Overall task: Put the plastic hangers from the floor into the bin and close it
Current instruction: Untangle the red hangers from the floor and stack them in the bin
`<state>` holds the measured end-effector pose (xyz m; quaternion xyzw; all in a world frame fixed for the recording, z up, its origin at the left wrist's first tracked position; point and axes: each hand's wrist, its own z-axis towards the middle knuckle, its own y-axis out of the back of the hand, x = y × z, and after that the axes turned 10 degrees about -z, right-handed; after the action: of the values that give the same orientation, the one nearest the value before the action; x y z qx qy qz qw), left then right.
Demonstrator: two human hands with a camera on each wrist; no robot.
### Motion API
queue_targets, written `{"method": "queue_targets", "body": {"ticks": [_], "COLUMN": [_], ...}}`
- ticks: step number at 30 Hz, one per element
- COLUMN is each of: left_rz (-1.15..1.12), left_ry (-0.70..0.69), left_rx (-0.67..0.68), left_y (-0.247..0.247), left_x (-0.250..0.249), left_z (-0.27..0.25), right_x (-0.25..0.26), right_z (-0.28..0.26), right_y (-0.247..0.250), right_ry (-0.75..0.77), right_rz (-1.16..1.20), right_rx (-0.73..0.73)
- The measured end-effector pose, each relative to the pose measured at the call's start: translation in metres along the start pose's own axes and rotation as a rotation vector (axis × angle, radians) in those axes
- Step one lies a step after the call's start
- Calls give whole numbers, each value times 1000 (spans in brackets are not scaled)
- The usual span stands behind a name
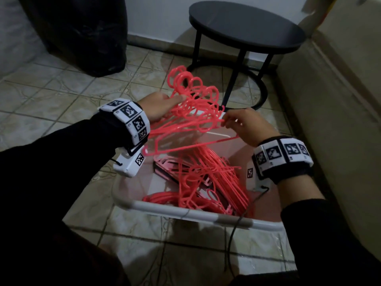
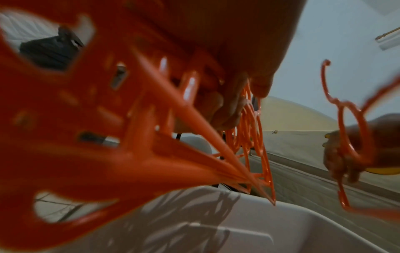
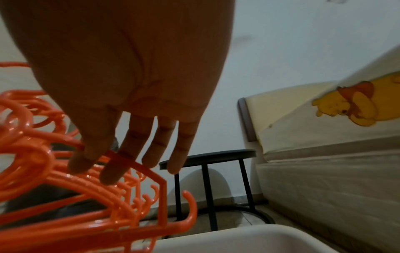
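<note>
While a bundle of plastic hangers (image 1: 191, 112) is gripped by the left hand (image 1: 159, 107) at frame centre above the bin (image 1: 185, 211), one hanger is pinched by the right hand (image 1: 247, 125).

bin (image 1: 191, 212): on the floor (image 1: 61, 87), at 6 o'clock of the round table (image 1: 247, 25)
loose hangers (image 1: 208, 182): inside the bin
held bunch of hangers (image 1: 191, 108): above the bin's far end; left hand (image 1: 158, 107) at its 9 o'clock, right hand (image 1: 247, 125) at its 3 o'clock
black bag (image 1: 82, 34): on the floor at 10 o'clock of the bin
mattress (image 1: 340, 100): along the bin's 3 o'clock side
</note>
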<state>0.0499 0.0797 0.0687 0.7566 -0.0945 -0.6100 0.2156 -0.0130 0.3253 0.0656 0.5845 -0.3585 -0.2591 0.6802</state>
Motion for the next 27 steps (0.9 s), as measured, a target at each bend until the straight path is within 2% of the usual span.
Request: {"method": "queue_targets", "body": {"ticks": [6, 9, 11, 13, 15, 17, 19, 22, 24, 27], "left_rz": [-180, -134, -58, 108, 216, 232, 212, 122, 54, 20], "left_ry": [7, -57, -50, -78, -109, -88, -55, -26, -30, -33], "left_rx": [267, 312, 262, 135, 32, -29, -93, -145, -173, -171], "left_y": [-22, -28, -31, -31, -28, -22, -15, -9, -9, -10], "left_x": [-16, -17, -11, -8, -4, 0, 4, 6, 5, 0], "left_z": [-25, -28, -23, -18, -13, -8, -4, -1, 0, 0], "right_x": [-8, -7, -5, -2, -2, -9, -20, -29, -22, 3], "right_z": [0, 0, 0, 0, 1, 0, -3, -10, -15, -21], "right_y": [-6, -6, -7, -10, -11, -14, -21, -38, -53, -75], "right_ry": [-90, -141, -128, -124, -170, -236, -283, -220, -162, -55], "right_rz": [-48, -68, -65, -41, 38, 57, -15, -230, -154, -104], "right_rx": [-91, -168, -222, -243, -299, -304, -149, 354, 628, 770]}}
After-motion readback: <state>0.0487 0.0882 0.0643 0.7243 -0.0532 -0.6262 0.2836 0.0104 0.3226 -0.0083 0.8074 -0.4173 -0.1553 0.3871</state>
